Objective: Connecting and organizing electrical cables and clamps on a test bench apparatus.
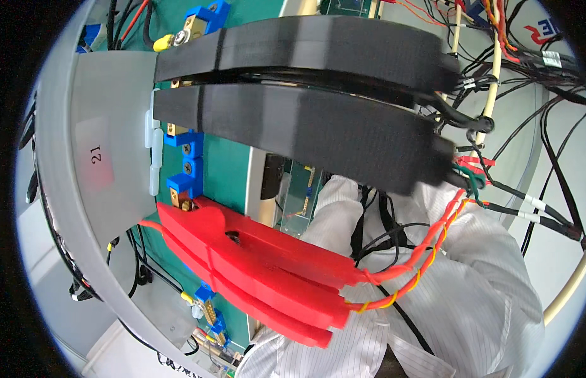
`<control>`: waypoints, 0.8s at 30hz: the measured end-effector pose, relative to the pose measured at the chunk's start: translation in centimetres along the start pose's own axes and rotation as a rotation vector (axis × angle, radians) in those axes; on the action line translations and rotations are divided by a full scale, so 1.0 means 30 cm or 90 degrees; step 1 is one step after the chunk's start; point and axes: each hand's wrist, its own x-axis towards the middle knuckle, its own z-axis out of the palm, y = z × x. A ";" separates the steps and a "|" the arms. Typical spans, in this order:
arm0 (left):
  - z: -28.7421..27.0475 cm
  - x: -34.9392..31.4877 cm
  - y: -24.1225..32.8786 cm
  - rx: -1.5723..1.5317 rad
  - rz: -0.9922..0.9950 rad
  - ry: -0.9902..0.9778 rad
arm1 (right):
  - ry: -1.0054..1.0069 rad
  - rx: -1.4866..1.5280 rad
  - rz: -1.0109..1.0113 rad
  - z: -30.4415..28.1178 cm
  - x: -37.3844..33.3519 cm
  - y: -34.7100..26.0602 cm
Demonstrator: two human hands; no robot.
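Neither of my hands shows in the head view. Two large black clamps (318, 120) lie side by side across the upper middle, their left ends at brass terminals in blue holders. Below them, a red clamp (261, 252) with layered arms reaches from a blue-and-brass terminal (185, 189) toward the lower right. Red and yellow wires (425, 258) run from its right end. Whether the jaws grip the terminals is partly hidden. My white pinstriped garment (444, 302) fills the lower right.
A translucent grey panel (116, 82) with a printed label curves down the left. Behind the clamps lies a green board (226, 160). Many black cables (551, 126) hang at the right beside cream-coloured rods (493, 94). Another blue-and-brass terminal (209, 312) with a yellow-sleeved cable sits lower left.
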 end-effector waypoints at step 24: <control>0.055 -0.568 -0.010 0.269 -0.044 -0.025 | 0.048 -0.775 0.041 -0.969 -0.324 -0.047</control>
